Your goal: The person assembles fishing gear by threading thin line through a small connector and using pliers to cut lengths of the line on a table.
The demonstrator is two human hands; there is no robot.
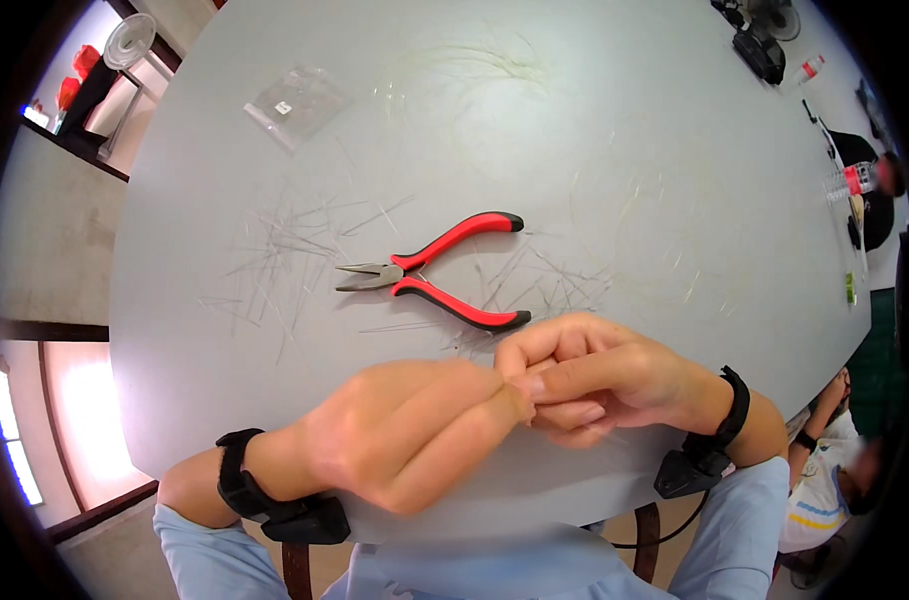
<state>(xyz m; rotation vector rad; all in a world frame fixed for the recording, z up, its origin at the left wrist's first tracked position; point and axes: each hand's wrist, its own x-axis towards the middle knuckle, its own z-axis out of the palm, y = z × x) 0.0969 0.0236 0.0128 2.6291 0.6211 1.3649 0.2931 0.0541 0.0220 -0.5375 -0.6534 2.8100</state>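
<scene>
My left hand and my right hand meet fingertip to fingertip over the near part of the table. Both are closed in a pinch, and whatever lies between the fingers is hidden or too small to make out. Just beyond them rest needle-nose pliers with red and black handles, jaws pointing left and handles spread. Thin metal pins lie scattered by the handles, close to my right hand. A looser spread of similar pins lies left of the jaws.
On the grey table lie a small clear plastic bag at the far left and coils of thin transparent line at the back. Bottles, one a clear bottle, stand at the right edge. A person sits at the right.
</scene>
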